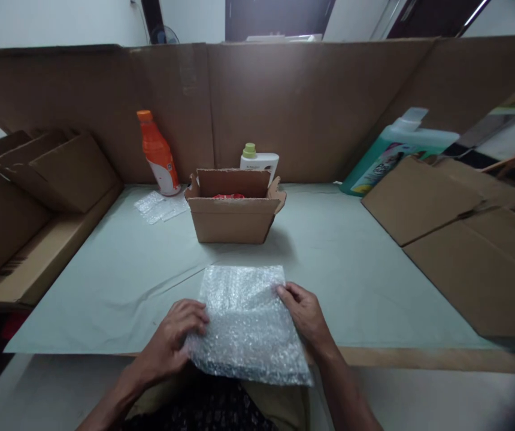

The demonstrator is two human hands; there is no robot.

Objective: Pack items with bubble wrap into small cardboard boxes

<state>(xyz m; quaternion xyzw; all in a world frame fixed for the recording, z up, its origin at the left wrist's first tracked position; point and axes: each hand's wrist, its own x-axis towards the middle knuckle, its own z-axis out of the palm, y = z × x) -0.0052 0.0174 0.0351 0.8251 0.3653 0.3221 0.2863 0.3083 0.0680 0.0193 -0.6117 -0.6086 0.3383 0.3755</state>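
A sheet of clear bubble wrap (251, 329) lies at the front edge of the table, its near part hanging over toward my lap. My left hand (179, 332) grips its left side, fingers curled over the edge. On the right edge, near the far corner, my right hand (305, 314) pinches the wrap between thumb and fingers. Just beyond the wrap stands an open cardboard box (233, 221) with its flaps up. Something red (229, 196) shows inside it, mostly hidden by the front wall.
An orange-and-white bottle (158, 155) stands at back left beside smaller bubble wrap pieces (161, 206). Behind the box is a white bottle with a green cap (260, 160). A teal liquid jug (387, 152) leans at back right. Cardboard flaps (477, 257) and panels (60, 173) flank the table.
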